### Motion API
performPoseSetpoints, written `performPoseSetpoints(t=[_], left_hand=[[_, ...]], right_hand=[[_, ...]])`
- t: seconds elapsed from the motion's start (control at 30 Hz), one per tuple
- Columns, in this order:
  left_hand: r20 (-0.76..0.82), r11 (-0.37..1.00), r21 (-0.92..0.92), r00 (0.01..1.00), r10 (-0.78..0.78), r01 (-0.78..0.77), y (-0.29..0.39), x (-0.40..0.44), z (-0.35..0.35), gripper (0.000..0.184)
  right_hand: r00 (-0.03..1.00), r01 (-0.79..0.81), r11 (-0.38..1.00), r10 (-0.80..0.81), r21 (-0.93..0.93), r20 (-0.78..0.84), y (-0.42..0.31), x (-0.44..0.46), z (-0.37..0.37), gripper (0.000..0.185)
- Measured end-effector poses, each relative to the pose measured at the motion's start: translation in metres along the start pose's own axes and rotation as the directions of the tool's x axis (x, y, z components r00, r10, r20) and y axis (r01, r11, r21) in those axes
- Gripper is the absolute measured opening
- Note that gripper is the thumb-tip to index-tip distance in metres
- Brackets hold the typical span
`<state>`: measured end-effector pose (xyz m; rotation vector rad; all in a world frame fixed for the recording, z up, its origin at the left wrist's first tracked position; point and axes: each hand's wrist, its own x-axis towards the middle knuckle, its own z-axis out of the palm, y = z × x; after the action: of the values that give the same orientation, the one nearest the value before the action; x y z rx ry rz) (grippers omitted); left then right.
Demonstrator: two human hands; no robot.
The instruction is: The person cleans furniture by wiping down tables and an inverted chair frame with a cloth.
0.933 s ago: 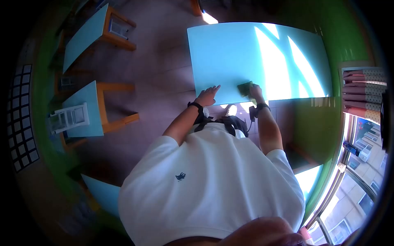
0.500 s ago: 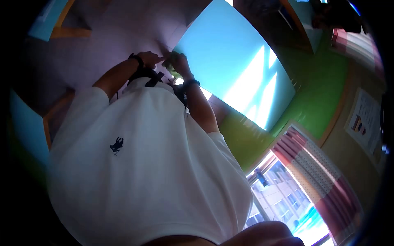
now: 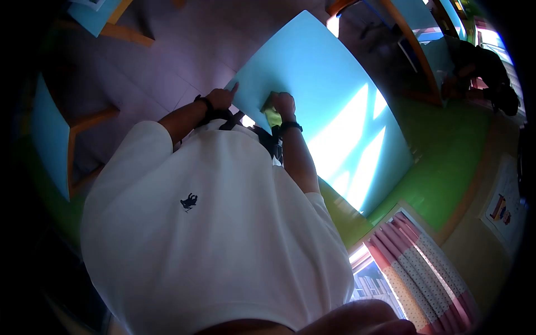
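Observation:
A light-blue table [image 3: 312, 61] lies in front of me, with bright sunlight patches on its right half. My right hand [image 3: 285, 104] is closed around a green cloth [image 3: 273, 116], which hangs below the fingers over the near part of the tabletop. At the table's near left edge is my left hand [image 3: 221, 99], one finger stretched out along the edge and the other fingers partly hidden. It holds nothing that I can see. Dark bands circle both wrists.
Another blue table [image 3: 50, 134] with a wooden frame stands at left, and one more [image 3: 95, 19] at upper left. A person in dark clothing [image 3: 486, 70] bends near a table at upper right. A curtained window [image 3: 413, 262] is at lower right.
My right hand has moved right with the green cloth, away from my left hand and over the tabletop. My left hand has come to the table's edge. The whole view has shifted.

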<state>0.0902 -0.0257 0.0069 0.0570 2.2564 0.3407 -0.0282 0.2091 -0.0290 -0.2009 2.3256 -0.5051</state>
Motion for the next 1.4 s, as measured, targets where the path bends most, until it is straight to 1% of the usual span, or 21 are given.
performPoseSetpoints(t=[0.1,0.2,0.3,0.33,0.37,0.47,0.53,0.63,0.67,0.73,0.77,0.83,0.87,0.93,0.97,1.0,1.1,1.2,1.27,1.37,1.4], left_hand=[[-0.046,0.984,-0.078,0.986,-0.162,0.158,0.02,0.022,0.022,0.081],[-0.03,0.961,-0.03,0.961,-0.274,0.273,0.042,0.029,0.029,0.082],[-0.098,0.928,-0.071,0.923,-0.373,0.367,0.055,0.051,0.05,0.092],[-0.04,0.891,-0.136,0.897,-0.441,0.433,0.068,0.047,0.04,0.099],[0.015,0.845,-0.198,0.864,-0.503,0.496,0.078,0.046,0.03,0.106],[0.085,0.825,-0.152,0.839,-0.538,0.544,0.075,0.055,0.028,0.115],[0.077,0.809,-0.179,0.827,-0.557,0.561,0.084,0.053,0.022,0.115],[0.087,0.853,-0.054,0.853,-0.514,0.52,0.062,0.069,0.023,0.113],[0.119,0.891,-0.161,0.905,-0.409,0.424,0.054,0.08,0.022,0.111],[0.04,0.567,-0.76,0.893,-0.449,0.318,0.086,0.055,0.004,0.097],[0.036,0.55,-0.777,0.894,-0.446,0.306,0.095,0.054,0.01,0.097],[-0.268,0.458,-0.88,0.926,-0.265,-0.123,0.101,0.054,0.015,0.09],[-0.277,0.449,-0.883,0.924,-0.264,-0.136,0.106,0.053,0.017,0.09],[-0.304,0.617,-0.751,0.953,-0.004,-0.237,0.117,0.047,0.015,0.09],[-0.329,0.602,-0.755,0.944,-0.007,-0.259,0.118,0.042,0.011,0.09],[-0.353,0.656,-0.668,0.925,0.137,-0.352,0.12,0.034,0.006,0.091],[-0.541,0.762,-0.273,0.748,0.384,-0.588,0.117,0.025,-0.002,0.094],[-0.692,0.787,0.04,0.551,0.467,-0.616,0.108,0.035,0.006,0.072],[-0.34,0.853,-0.208,0.853,0.396,-0.479,0.101,0.035,0.004,0.04],[-0.538,0.775,-0.378,0.801,0.262,-0.507,0.093,0.013,0.01,0.021],[-0.627,0.762,-0.335,0.735,0.259,-0.555,0.084,0.013,0.018,0.021]], right_hand=[[0.96,-0.279,0.954,0.28,0.114,0.009,0.063,-0.019,-0.037,0.056],[0.896,-0.421,0.871,0.443,0.253,-0.03,0.152,-0.037,-0.055,0.058],[0.825,-0.467,0.783,0.553,0.411,-0.115,0.28,-0.052,-0.041,0.058],[0.755,-0.562,0.709,0.65,0.427,-0.084,0.293,-0.073,-0.055,0.059],[0.774,-0.526,0.734,0.622,0.429,-0.116,0.32,-0.095,-0.057,0.062],[0.644,-0.557,0.677,0.718,0.481,-0.263,0.382,-0.145,-0.014,0.059],[0.6,-0.702,0.559,0.798,0.441,-0.056,0.411,-0.166,0.001,0.063],[0.656,-0.703,0.495,0.728,0.51,0.199,0.379,-0.188,-0.008,0.058],[0.689,-0.663,0.526,0.708,0.533,0.158,0.352,-0.19,-0.013,0.059],[0.759,-0.59,0.649,0.648,0.48,0.056,0.302,-0.187,-0.015,0.065],[0.791,-0.561,0.711,0.611,0.423,0.022,0.29,-0.177,-0.007,0.069],[0.84,-0.51,0.799,0.543,0.318,-0.018,0.264,-0.161,0.01,0.081],[0.858,-0.484,0.829,0.512,0.28,-0.035,0.238,-0.165,0.001,0.079],[0.91,-0.395,0.894,0.413,0.209,-0.047,0.189,-0.162,-0.014,0.076],[0.936,-0.338,0.924,0.349,0.178,-0.038,0.177,-0.152,-0.015,0.073],[0.974,-0.175,0.957,0.202,0.232,-0.099,0.17,-0.135,-0.004,0.068],[0.955,0.209,0.935,-0.131,0.287,-0.267,0.122,-0.097,-0.005,0.057],[0.92,0.381,0.882,-0.334,0.277,-0.205,0.04,-0.117,-0.049,0.046],[0.878,0.476,0.847,-0.442,0.238,-0.182,0.004,-0.128,-0.064,0.039],[0.874,0.475,0.872,-0.45,0.12,-0.186,-0.004,-0.127,-0.053,0.038],[0.913,0.379,0.925,-0.375,-0.005,-0.161,0.001,-0.122,-0.044,0.028]])
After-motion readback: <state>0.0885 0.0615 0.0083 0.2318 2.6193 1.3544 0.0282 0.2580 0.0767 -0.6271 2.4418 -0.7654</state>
